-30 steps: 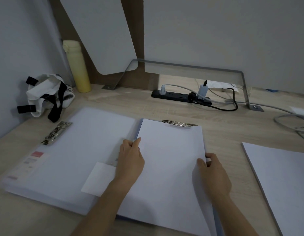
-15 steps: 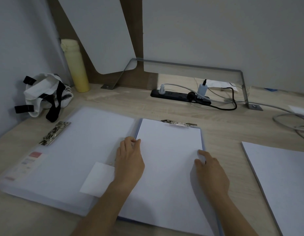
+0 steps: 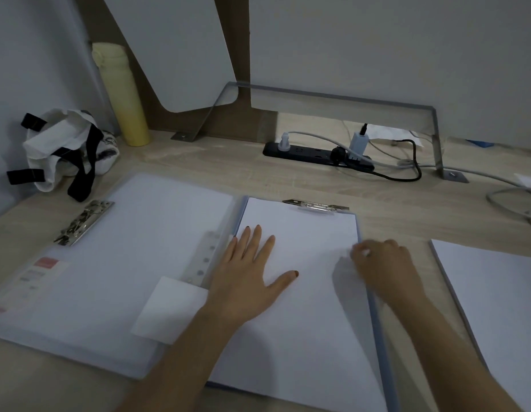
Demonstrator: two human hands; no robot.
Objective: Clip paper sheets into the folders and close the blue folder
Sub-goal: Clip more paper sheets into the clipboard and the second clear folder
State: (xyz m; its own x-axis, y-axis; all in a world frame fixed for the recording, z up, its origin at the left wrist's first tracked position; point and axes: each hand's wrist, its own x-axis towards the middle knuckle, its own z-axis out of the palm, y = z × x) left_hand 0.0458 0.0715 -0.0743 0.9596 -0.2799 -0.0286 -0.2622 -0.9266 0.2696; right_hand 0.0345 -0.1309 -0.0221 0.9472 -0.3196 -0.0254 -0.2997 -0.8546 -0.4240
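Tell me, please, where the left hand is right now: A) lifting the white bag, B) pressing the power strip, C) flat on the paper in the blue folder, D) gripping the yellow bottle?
C: the left hand lies palm-down with fingers spread on the paper in the blue folder.

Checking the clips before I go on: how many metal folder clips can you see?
2: one clip lies at the far left, on the open folder's cover; another clip sits atop the sheets under both hands.

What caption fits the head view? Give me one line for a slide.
Left hand flat on the clipped paper sheets in the open blue folder, right hand at their right edge.
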